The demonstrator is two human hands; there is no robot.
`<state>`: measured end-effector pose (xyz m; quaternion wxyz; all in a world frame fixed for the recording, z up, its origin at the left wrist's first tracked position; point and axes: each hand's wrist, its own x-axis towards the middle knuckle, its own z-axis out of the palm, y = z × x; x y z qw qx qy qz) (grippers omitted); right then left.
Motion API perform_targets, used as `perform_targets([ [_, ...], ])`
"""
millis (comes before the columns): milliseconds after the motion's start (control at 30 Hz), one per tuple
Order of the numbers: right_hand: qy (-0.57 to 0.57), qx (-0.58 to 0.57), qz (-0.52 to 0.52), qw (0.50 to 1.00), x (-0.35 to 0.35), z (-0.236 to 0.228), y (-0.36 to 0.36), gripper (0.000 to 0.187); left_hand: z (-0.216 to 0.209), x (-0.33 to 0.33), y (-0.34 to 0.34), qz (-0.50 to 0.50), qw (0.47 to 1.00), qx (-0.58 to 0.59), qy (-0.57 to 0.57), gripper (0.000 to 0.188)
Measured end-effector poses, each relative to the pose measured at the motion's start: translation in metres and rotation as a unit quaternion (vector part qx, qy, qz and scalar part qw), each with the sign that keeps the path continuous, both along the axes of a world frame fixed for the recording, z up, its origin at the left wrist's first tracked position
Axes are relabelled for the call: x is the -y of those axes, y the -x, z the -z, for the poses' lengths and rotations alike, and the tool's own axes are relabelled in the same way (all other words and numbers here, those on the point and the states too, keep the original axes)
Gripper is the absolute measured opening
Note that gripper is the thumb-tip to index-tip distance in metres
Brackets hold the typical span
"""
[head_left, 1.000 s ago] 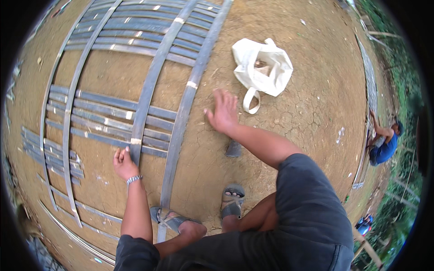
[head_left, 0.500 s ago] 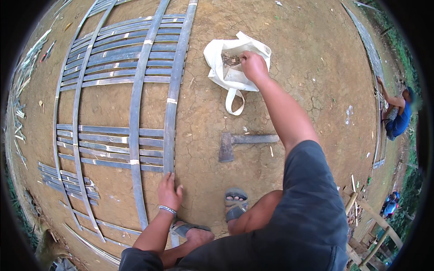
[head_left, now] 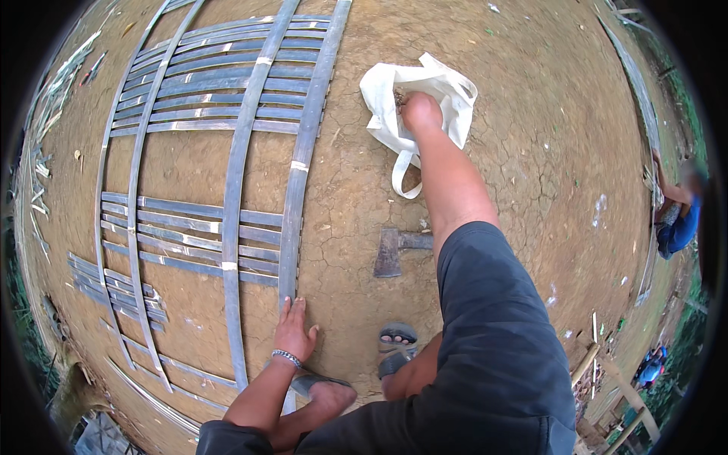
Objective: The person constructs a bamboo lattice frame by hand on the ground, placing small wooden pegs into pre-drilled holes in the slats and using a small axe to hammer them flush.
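Observation:
My right hand (head_left: 422, 114) reaches down into a white cloth bag (head_left: 383, 80), its fingers hidden inside the bag. Small brownish bits show in the bag beside the hand, too small to name. A loop handle (head_left: 407, 176) of the bag hangs toward me. My left hand (head_left: 296, 332), fingers stretched out, rests on the near end of the right long strip (head_left: 294, 205) of a dark slatted lattice. Between bag and feet an axe (head_left: 388, 254) lies on the soil, its handle partly behind my right arm.
Dark cross slats (head_left: 201, 100) are woven between the lattice's long strips on the left. Loose slats (head_left: 114, 288) lie near its lower left. Pale split strips (head_left: 57, 102) are scattered at far left. A co-worker (head_left: 677, 216) in blue crouches at far right by another long panel.
My right hand has gone deeper into the bag, hiding its fingers. The right arm now covers more of the axe handle. The view has shifted slightly; my left hand stays on the strip.

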<state>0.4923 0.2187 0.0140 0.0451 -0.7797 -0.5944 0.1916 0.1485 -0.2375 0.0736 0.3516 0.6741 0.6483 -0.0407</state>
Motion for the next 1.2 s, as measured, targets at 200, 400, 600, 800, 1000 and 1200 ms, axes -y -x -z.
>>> perform_targets([
  [200,0.001,0.061,-0.057,0.997,-0.002,0.003,-0.009,0.026,-0.013,-0.011,-0.009,0.002,0.997,-0.014,0.071,0.078],
  [400,0.064,0.065,-0.098,0.991,0.005,-0.041,0.018,0.036,-0.016,-0.018,0.002,0.045,0.989,-0.052,0.128,0.078],
  [600,0.034,-0.004,-0.012,0.999,0.017,-0.036,0.002,0.025,-0.017,-0.014,0.003,0.049,0.991,-0.045,0.117,0.078],
  [800,-0.001,-0.15,0.047,0.988,0.01,-0.015,-0.037,0.029,-0.014,-0.009,-0.012,0.018,0.997,-0.029,0.069,0.073],
  [1000,-0.032,-0.478,0.092,0.873,0.035,-0.051,-0.038,0.011,-0.002,-0.009,-0.012,-0.06,0.996,0.05,-0.042,0.051],
  [1200,0.2,-0.5,-0.027,0.843,0.162,-0.1,0.022,0.032,-0.012,-0.031,-0.015,-0.141,0.95,0.213,-0.177,0.032],
])
